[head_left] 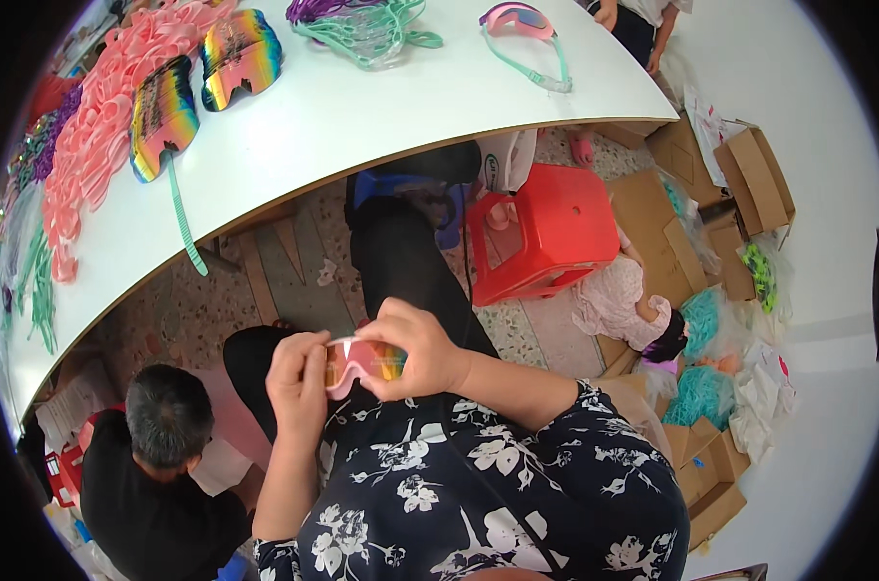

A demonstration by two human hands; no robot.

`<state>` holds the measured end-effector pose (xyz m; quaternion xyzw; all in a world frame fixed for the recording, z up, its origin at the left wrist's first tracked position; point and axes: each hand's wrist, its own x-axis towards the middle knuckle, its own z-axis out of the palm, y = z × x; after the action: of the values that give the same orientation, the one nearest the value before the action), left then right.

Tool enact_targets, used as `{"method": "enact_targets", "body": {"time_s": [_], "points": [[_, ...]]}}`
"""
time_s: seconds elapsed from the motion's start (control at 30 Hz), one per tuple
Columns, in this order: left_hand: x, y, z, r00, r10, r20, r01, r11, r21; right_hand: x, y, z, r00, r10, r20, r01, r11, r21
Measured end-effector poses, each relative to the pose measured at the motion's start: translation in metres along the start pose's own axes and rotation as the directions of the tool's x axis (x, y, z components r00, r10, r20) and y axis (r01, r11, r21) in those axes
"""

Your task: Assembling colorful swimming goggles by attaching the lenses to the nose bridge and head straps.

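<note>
Above my lap I hold a pair of pink-framed goggles with a shiny orange-yellow lens. My left hand grips one end, its fingers closed around the frame. At the other end my right hand pinches the frame, thumb below and fingers above. No strap shows on these goggles. On the white table ahead, two stacks of rainbow mirrored lenses, a left stack and a right stack, lie beside a heap of pink straps. Finished-looking pink goggles with a mint strap lie at the table's right.
The curved white table spans ahead, with mint and purple straps on it. A red stool stands right of my knees. Cardboard boxes, teal bundles and a child are at right. A person in black sits at left.
</note>
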<state>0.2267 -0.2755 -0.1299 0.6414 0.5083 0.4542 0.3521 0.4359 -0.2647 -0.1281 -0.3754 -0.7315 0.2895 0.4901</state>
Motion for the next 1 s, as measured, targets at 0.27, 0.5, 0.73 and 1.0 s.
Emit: {"method": "enact_targets", "body": {"time_s": [0.27, 0.5, 0.73, 1.0], "points": [[0.000, -0.040, -0.018, 0.743, -0.540, -0.395, 0.311, 0.802, -0.510, -0.007, 0.023, -0.005, 0.915, 0.303, -0.265, -0.232, 0.935, 0.269], [0.012, 0.014, 0.039, 0.878, -0.307, 0.369, 0.473, 0.425, -0.772, -0.006, 0.017, 0.008, 0.952, 0.259, -0.164, -0.219, 0.949, 0.228], [0.017, 0.001, 0.063, 0.872, -0.342, 0.351, 0.441, 0.234, -0.867, -0.003, 0.017, 0.008, 0.978, 0.180, -0.106, -0.180, 0.984, 0.013], [0.015, -0.007, 0.055, 0.822, -0.499, 0.276, 0.501, 0.400, -0.767, 0.012, 0.016, -0.004, 0.995, 0.080, -0.056, -0.092, 0.961, -0.259]]}}
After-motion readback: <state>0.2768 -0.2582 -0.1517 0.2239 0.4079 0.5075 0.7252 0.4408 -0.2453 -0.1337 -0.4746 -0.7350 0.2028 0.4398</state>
